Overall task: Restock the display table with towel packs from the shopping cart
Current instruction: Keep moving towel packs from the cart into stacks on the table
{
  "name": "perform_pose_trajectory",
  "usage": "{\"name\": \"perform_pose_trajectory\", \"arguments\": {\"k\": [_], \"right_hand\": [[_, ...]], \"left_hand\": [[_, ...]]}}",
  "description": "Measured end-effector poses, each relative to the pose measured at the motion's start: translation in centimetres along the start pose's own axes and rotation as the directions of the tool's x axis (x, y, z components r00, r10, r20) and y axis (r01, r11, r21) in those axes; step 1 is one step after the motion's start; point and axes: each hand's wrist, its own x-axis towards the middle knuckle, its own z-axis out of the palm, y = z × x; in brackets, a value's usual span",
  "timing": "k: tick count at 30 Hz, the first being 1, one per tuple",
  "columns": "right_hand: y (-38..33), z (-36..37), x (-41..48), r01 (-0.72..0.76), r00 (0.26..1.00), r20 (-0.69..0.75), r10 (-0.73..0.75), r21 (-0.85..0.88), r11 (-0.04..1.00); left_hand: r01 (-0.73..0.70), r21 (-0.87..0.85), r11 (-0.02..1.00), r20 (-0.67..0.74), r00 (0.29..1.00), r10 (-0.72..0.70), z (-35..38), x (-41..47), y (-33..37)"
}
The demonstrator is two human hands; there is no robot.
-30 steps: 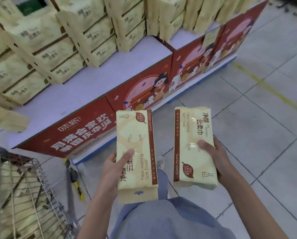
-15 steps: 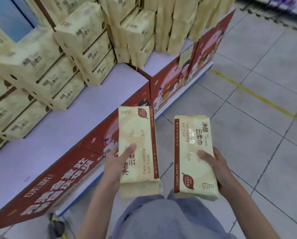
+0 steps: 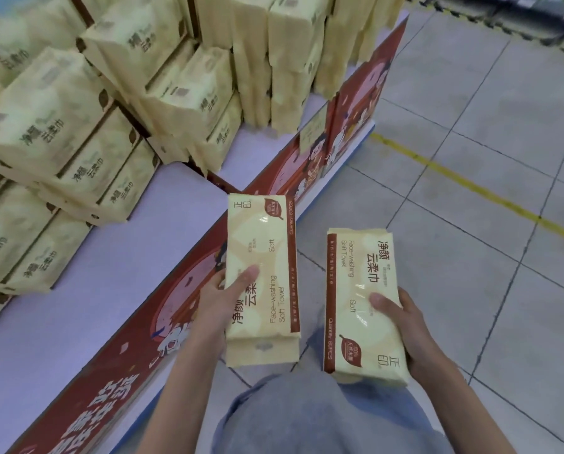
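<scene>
One towel pack (image 3: pixel 261 244) in left fingers (image 3: pixel 246 278), second pack (image 3: pixel 359 267) in right fingers (image 3: pixel 385 306)

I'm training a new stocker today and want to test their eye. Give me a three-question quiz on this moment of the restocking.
1. True or false: the right hand is empty.
2. Which is nearer the display table? A) the left pack, held by the left hand; B) the right pack; C) both equally.
3. Where does the table's top show bare?

Key
1. False: it grips the right pack.
2. A.
3. Between the stacked packs and the front edge.
</scene>
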Motion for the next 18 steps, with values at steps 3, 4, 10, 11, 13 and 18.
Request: {"name": "perform_pose_trajectory", "arguments": {"k": [3,4,10,11,13,18], "right_hand": [[-4.3,-0.4,4.1,-0.001,0.999,0.044,0.003,-0.054,0.999],[-5.8,-0.4,5.4,0.001,0.998,0.063,0.004,-0.074,0.997],[-14.2,1.2,12.8,0.035,0.979,0.204,0.009,-0.211,0.977],[-15.3,1.7,13.8,0.040,0.975,0.222,0.012,-0.226,0.973],[-17.0,2.9,15.7,0.042,0.966,0.258,0.023,-0.245,0.969],[-19.5,6.8,19.9,0.048,0.937,0.341,0.074,-0.336,0.941]], "left_hand": [[0.021,-0.042,0.999,-0.050,0.999,-0.023,2.5,2.3,1.3],[0.021,-0.058,0.998,-0.067,0.997,-0.025,3.2,2.9,1.7],[0.014,-0.189,0.982,-0.171,0.984,-0.047,6.9,5.5,3.9],[0.018,-0.208,0.978,-0.185,0.981,-0.057,7.3,5.8,4.3],[0.018,-0.246,0.969,-0.215,0.974,-0.073,7.7,6.4,5.2],[-0.012,-0.300,0.954,-0.307,0.948,-0.085,7.1,9.2,7.7]]}}
